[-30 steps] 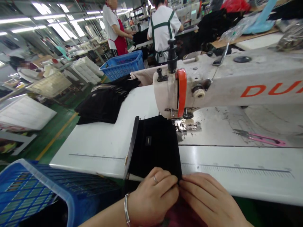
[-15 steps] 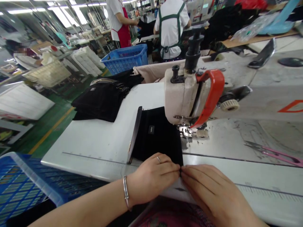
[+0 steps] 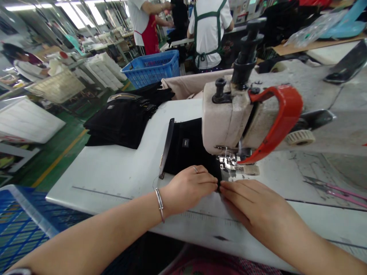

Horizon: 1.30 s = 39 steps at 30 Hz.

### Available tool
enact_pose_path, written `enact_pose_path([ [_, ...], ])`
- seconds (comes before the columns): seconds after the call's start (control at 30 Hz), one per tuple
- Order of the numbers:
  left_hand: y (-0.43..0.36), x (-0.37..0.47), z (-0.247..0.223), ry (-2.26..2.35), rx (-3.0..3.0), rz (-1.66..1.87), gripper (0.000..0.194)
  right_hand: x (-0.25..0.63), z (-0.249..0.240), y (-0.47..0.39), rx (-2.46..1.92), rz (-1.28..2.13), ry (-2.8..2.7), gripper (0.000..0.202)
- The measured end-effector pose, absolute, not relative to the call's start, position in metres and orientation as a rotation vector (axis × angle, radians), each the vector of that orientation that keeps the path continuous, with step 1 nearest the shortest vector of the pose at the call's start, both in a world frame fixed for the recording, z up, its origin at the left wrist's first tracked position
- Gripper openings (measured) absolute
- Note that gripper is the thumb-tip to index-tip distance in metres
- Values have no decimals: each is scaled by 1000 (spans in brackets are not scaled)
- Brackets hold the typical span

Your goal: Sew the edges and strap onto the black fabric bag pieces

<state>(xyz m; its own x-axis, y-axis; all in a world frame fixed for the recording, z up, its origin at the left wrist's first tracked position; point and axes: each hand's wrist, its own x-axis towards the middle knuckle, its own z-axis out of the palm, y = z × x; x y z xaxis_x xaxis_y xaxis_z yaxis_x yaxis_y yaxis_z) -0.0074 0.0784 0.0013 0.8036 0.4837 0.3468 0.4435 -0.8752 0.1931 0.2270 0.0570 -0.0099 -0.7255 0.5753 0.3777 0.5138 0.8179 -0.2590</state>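
Observation:
A black fabric piece (image 3: 183, 152) with a small label lies flat on the sewing machine's table, its right edge running under the presser foot (image 3: 229, 161). Along its left side is a dark strip, perhaps a zipper (image 3: 166, 149). My left hand (image 3: 192, 189) rests on the near end of the fabric, fingers together and pinching its near right corner. Opposite it, my right hand (image 3: 252, 198) has its fingertips closed on the same corner. The sewing machine (image 3: 223, 122) with its red lever (image 3: 282, 114) stands just beyond my hands.
Pink-handled thread snips (image 3: 335, 189) lie on the machine bed at right. A stack of black fabric pieces (image 3: 120, 120) sits at the table's far left. Blue baskets stand at lower left (image 3: 25, 221) and behind the table (image 3: 151, 68). Two people work beyond.
Both hands and the black fabric have moved forward, away from me, with the fabric's edge feeding further past the presser foot. My fingers keep hold of the near corner.

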Motion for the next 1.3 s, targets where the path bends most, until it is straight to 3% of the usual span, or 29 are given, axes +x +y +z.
enact_pose_path([
  [0.83, 142, -11, -12, 1019, 2860, 725, 23, 219, -21, 90, -885, 49, -2478, 22],
  [1.17, 142, -11, -6, 1052, 2904, 552, 22, 224, -15, 91, -876, 120, -2387, 18],
  [1.3, 132, -10, 13, 1217, 2897, 280, 22, 235, -12, 97, -1113, 59, -2285, 16],
])
